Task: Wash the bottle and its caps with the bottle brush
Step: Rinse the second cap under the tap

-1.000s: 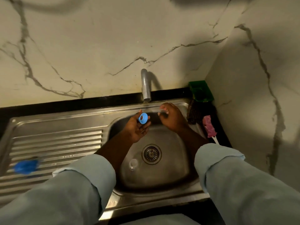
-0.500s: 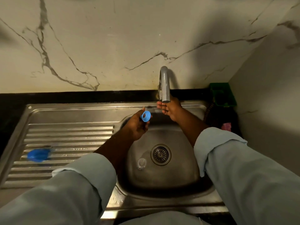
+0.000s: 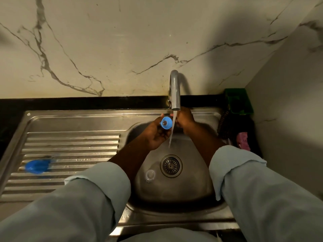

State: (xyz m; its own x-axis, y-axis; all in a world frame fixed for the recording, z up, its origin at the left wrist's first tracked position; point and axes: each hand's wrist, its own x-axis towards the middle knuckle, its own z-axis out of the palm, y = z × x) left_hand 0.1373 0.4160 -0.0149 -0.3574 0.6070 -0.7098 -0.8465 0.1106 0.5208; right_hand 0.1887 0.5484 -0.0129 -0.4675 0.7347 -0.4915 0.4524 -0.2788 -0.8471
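1. The left hand [image 3: 154,132] sits just left of centre in the frame, above the sink basin [image 3: 192,180], with its fingers curled around a blue cap [image 3: 165,122] whose open side faces the camera.
2. The right hand [image 3: 185,120] is just right of the cap, directly under the tap [image 3: 175,91]; its fingers are bent toward the spout's base, but whether they grip anything cannot be told.
3. A stream of water [image 3: 172,131] falls from the spout between the two hands, passing just beside the cap's right edge.
4. A small clear round cap [image 3: 150,175] lies on the basin floor, just left of the drain strainer [image 3: 171,165].
5. A blurred blue object [image 3: 37,166] rests on the ribbed draining board [image 3: 70,149] at the left of the frame.
6. At the right edge, a green holder [image 3: 238,101] stands in the corner, with a pink item [image 3: 243,140] below it.
7. Pale blue sleeves [image 3: 244,180], rolled above the wrists, fill the lower frame.
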